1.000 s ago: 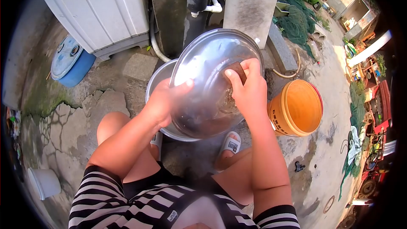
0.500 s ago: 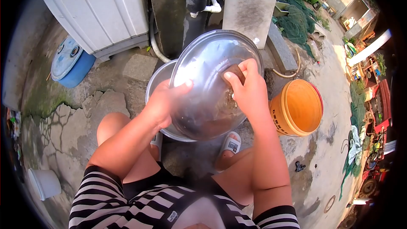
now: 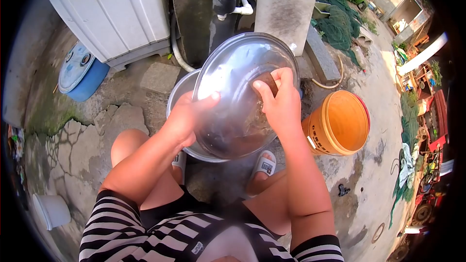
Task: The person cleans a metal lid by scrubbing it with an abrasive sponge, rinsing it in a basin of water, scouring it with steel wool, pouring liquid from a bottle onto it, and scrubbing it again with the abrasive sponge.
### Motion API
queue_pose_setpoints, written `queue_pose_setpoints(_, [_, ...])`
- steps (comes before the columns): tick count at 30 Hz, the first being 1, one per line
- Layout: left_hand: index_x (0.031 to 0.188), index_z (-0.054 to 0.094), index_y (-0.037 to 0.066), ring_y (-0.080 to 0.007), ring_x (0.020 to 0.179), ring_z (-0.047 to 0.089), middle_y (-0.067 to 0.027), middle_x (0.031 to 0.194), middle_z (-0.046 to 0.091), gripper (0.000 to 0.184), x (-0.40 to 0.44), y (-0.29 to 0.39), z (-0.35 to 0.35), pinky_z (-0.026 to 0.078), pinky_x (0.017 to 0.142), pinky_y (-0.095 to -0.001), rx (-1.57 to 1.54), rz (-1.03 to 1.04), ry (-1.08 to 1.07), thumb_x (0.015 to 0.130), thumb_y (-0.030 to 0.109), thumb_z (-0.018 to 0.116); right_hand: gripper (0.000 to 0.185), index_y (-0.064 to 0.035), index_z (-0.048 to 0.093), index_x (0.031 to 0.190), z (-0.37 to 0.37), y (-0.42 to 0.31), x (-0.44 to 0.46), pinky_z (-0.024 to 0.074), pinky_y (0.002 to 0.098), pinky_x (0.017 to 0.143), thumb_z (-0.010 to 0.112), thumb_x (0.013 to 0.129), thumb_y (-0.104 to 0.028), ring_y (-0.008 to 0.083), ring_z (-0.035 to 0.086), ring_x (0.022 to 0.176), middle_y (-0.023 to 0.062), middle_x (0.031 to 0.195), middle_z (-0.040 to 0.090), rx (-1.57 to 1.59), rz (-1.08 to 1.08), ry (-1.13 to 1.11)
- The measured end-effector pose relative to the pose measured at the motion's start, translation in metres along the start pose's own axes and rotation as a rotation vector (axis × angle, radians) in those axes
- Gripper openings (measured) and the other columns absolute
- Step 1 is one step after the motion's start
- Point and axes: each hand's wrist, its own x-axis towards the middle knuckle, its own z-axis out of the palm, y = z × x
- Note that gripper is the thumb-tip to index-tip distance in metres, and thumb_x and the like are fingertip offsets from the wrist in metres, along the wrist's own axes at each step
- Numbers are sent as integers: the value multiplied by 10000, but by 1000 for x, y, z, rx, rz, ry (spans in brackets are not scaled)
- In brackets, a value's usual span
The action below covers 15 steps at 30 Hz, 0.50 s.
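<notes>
A round, shiny metal lid or shallow basin is held tilted in front of me, with brown smears low on its right side. My left hand grips its left rim, thumb on the face and fingers behind the edge. Against the face, right of the middle, my right hand pinches a brown, block-like piece between thumb and fingers. Whether that piece is loose or fixed to the metal I cannot tell. Behind and below sits a metal basin, mostly hidden, between my feet.
An orange bucket stands close on the right. A blue lidded drum and a white ribbed cabinet are at the upper left, a white bucket at the lower left. A hose and stone slab lie ahead.
My right hand and the brown piece have shifted slightly left and up. The metal lid or basin has moved a little left; my left hand keeps its grip.
</notes>
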Motion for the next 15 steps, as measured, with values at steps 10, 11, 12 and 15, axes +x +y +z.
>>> queue_pose_setpoints(10, [1256,640,-32,-222,990,701,-135,1132,719,395,2,2,-3,557,905,-377,10,-17,10,980,243,707,446,-43,482,1148,-8,3,6,509,508,848,722,945,-359,466,668,1012,238,1024,710,-6,-30,-54])
queue_pose_setpoints(11, [1254,641,-32,-221,986,702,-136,1131,720,394,1,2,-3,557,904,-375,18,-9,12,979,243,708,445,-43,483,1145,-7,3,5,510,507,846,723,944,-359,464,669,1010,237,1022,711,0,-27,-49])
queue_pose_setpoints(12, [1251,643,-32,-221,983,703,-135,1129,721,391,1,2,-3,558,904,-375,17,-12,1,979,241,708,443,-44,484,1141,-6,4,5,510,504,843,724,942,-358,462,670,1005,235,1018,711,7,-27,-42])
queue_pose_setpoints(15, [1243,649,-33,-219,976,705,-133,1122,724,381,1,2,-3,559,901,-373,13,-20,-18,979,235,709,438,-47,485,1131,-3,5,5,512,498,832,728,938,-356,453,674,986,227,998,712,28,-23,-26])
